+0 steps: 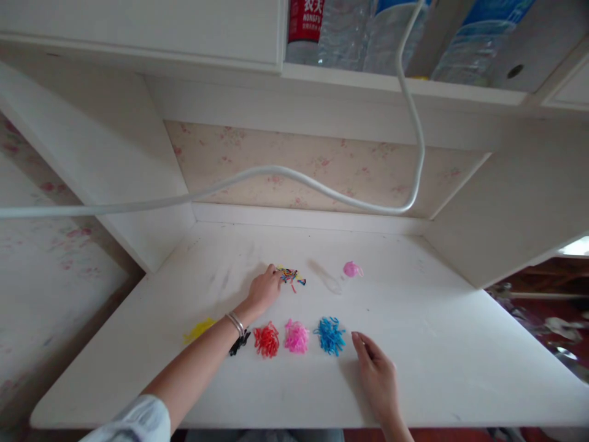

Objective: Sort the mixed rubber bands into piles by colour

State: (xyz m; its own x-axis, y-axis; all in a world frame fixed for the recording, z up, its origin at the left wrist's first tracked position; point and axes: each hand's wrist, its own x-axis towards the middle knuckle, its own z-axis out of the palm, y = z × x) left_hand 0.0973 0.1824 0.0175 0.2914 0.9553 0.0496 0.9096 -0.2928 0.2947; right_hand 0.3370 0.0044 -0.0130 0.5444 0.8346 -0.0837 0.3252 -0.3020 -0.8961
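My left hand (265, 290) reaches over the desk to a mixed-colour pile of small rubber bands (289, 276). Its curled fingertips touch the pile's left edge, and whatever is between them is hidden. To the right of the blue rubber bands (330, 336), my right hand (376, 368) is held with thumb and fingers pinched together; I cannot make out anything in the pinch. Pink bands (297, 336), red bands (266, 340), black bands (239, 342) and yellow bands (200, 329) form separate heaps in a row. My left forearm partly covers the black and yellow heaps.
A small pink object (352, 269) lies at the back right of the white desk (414, 356). A white cable (276, 172) hangs across the view above the desk. Plastic bottles (343, 31) stand on the shelf overhead. Side panels flank the desk.
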